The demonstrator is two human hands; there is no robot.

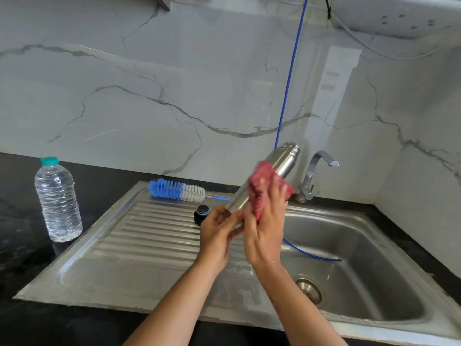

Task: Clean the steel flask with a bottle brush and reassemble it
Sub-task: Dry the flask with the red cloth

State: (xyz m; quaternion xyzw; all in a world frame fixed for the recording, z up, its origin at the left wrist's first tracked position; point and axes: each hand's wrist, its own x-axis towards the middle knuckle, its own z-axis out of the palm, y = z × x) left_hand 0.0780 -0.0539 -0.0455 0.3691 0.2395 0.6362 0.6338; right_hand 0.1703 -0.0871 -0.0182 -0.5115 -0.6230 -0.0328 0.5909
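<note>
Drying step: left hand [219, 227] grips steel flask [269, 176] base, right hand [268, 221] clamps red cloth [262, 182] around body; next, fetch black cap [201, 214] left of grip.

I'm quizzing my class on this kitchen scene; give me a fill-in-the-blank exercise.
1. The right hand wipes the steel flask with a ____ cloth.
2. The left hand holds the flask's ____ end.
3. The blue-and-white bottle brush lies on the steel sink's ____.

Missing: red; bottom; drainboard
</note>
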